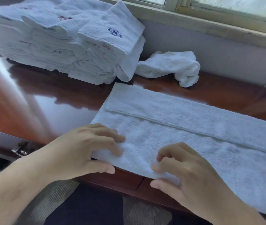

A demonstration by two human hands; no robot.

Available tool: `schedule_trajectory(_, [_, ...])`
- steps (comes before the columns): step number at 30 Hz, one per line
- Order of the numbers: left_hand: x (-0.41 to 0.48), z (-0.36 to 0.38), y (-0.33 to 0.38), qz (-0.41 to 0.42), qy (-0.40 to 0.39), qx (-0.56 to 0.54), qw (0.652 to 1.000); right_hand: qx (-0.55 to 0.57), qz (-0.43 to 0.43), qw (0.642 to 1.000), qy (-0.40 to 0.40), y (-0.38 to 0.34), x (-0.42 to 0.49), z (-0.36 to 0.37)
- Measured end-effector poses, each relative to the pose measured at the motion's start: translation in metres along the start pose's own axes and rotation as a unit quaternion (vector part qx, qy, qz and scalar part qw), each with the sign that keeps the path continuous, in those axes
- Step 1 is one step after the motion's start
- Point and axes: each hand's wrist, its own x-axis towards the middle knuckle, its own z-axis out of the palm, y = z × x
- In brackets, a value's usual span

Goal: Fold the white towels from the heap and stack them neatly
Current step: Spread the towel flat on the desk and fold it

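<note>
A long white towel (194,132) lies spread across the wooden table (48,98), its far edge folded over toward me in a band. My left hand (83,150) pinches the towel's near left corner, fingers on top and thumb beneath the edge. My right hand (182,172) pinches the near edge a little to the right, fingers curled on top and thumb under. A tall stack of folded white towels (67,46) with embroidered marks stands at the back left. A crumpled white towel (171,65) lies behind the spread one, by the wall.
A window sill and frame (210,21) run along the back above a pale wall. The glossy table's near edge (122,177) runs just under my hands. My lap and patterned seat fabric (61,197) show below it. A metal latch (19,150) sits at the left edge.
</note>
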Motion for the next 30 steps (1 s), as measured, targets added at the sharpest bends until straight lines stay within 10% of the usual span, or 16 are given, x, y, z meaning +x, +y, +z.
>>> schedule_trajectory(15, [0.016,-0.023,0.006,0.003,0.095,0.022,0.995,-0.043,0.130,0.987,0.081,-0.002,0.015,-0.018])
schedule_trajectory(30, [0.140,-0.037,-0.049,-0.205,0.186,-0.120,0.953,-0.015,0.271,0.961,-0.054,0.100,0.102,-0.039])
